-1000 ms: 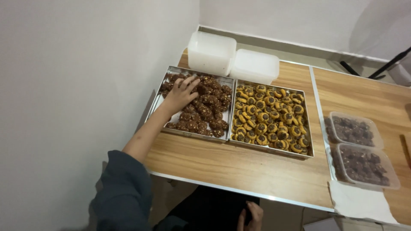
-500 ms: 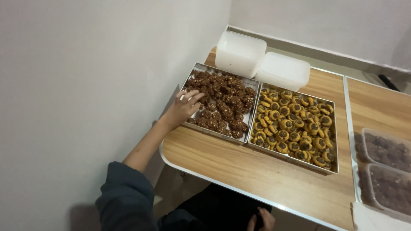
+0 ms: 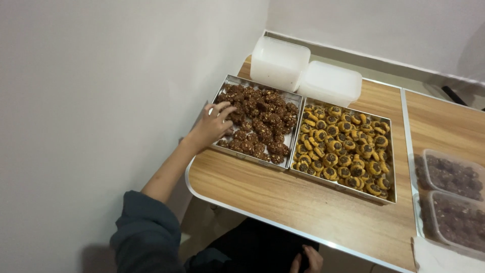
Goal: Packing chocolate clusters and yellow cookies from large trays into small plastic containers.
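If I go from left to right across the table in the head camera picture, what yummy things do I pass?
Left hand → metal tray of dark brown cookies → metal tray of yellow cookies with dark centres → two clear lidded tubs of dark treats.

You've got dark brown cookies (image 3: pixel 260 121) in a silver tray (image 3: pixel 251 156), golden-yellow ones with dark centres (image 3: pixel 343 149) beside, white tubs (image 3: pixel 279 60) (translucent), light wood-grain table (image 3: pixel 283 192), dark teal sleeve (image 3: pixel 146 235).

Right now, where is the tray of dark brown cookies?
The tray of dark brown cookies sits at the table's left end, beside the tray of yellow cookies, with the left hand on its near-left corner.
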